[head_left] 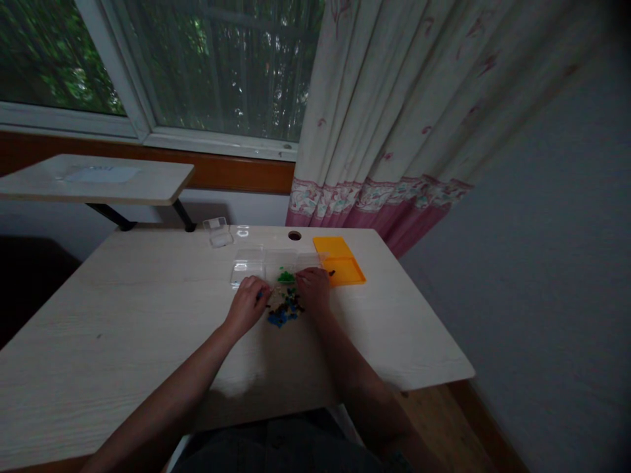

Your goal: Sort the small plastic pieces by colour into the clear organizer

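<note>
Two hands are seen mid-frame over a pile of small pieces (283, 309) on the table (123, 328). Left hand (246, 303) is curled, touching the pile's left edge; grip cannot be told. Right hand (313, 289) is curled at the pile's upper right, grip unclear. Green pieces (286, 277) lie in a clear tray (246, 268) just above. Orange box (340, 261) sits right of it.

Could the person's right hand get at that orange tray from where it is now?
Probably yes. The right hand rests on the table at the heap of small pieces, and the orange tray lies just beyond it to the right. Nothing stands between them, so the way looks free.
</note>
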Action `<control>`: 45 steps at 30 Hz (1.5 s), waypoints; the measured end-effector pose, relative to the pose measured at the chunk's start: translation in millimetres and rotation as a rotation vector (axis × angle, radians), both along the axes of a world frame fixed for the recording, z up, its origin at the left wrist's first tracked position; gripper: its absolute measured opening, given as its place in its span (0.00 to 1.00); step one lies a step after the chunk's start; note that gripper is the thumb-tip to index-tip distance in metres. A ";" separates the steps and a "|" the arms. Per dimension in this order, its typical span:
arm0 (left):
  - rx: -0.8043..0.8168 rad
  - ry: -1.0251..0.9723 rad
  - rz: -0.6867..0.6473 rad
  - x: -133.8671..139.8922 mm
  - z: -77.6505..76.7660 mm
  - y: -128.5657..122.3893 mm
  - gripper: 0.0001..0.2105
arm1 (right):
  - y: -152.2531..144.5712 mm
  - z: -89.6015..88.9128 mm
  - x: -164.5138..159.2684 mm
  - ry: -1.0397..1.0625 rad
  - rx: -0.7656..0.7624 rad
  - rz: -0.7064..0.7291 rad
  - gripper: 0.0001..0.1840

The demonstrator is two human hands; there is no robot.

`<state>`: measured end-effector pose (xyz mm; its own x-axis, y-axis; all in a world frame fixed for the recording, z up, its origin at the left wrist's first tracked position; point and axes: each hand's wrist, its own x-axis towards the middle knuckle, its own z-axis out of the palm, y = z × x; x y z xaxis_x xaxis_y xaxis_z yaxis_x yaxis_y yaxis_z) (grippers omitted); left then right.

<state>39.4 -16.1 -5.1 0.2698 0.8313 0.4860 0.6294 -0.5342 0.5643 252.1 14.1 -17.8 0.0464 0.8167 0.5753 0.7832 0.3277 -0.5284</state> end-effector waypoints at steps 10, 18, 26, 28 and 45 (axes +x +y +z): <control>-0.014 0.000 -0.018 1.8 1.7 -2.2 0.10 | 0.5 -2.9 0.1 0.005 0.014 0.009 0.07; -0.011 0.003 -0.016 0.8 -0.3 -1.3 0.10 | 0.6 -2.9 -0.7 0.035 0.037 0.005 0.05; -0.005 -0.001 -0.020 0.7 -4.0 0.6 0.10 | -1.3 1.3 -1.9 0.032 0.025 -0.011 0.05; -0.002 -0.007 -0.021 1.0 -4.4 0.7 0.10 | -0.8 -0.1 -1.5 0.025 0.024 -0.009 0.05; -0.018 -0.016 0.015 -0.4 -0.3 -0.4 0.10 | -12.6 15.0 -13.9 -0.017 0.095 0.262 0.05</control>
<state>39.0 -16.5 -5.5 0.2496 0.8438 0.4750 0.6285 -0.5143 0.5835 238.2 1.4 -2.8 -0.1694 0.7418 0.6488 0.6738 0.5676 -0.4730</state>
